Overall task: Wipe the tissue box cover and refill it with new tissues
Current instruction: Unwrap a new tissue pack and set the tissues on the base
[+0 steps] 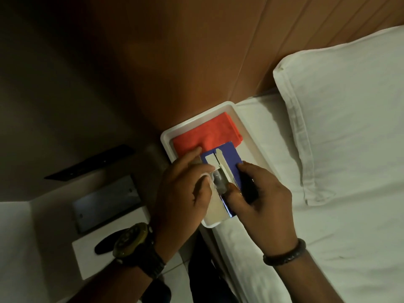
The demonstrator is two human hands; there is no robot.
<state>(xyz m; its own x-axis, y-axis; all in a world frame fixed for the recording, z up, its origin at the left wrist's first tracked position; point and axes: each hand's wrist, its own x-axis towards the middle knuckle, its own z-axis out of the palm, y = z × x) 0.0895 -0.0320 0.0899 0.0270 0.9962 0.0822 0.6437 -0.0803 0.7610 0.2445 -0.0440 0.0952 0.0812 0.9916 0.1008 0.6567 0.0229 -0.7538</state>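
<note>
— Both hands are closed on the same thing. The right hand (260, 193) pinches the near end of the blue tissue pack (223, 162), thumb on top, fingers curled around its side toward the bed. The left hand (183, 186) presses with fingertips on the pack's top, beside the white opening strip, and seems to pinch a small shiny flap there. I cannot tell exactly what this flap is.

— And where does the pack lie?

— Inside the white tray (168, 145). Its long axis runs along the tray's length, from the near end toward the far end. The far end of the pack touches or overlaps the orange cloth (207, 134), which fills the far half of the tray.

— Which hand is nearer to the opening?

— The left one. Its fingertips are just beside the slit. The right hand is at the near end, on the bed side of the tray, and I judge it only steadies the pack.

— So the next move?

— Probably to peel the flap along the long axis, away from the near end. I do not see a tissue box cover clearly; the tray may be a part of it.
</note>
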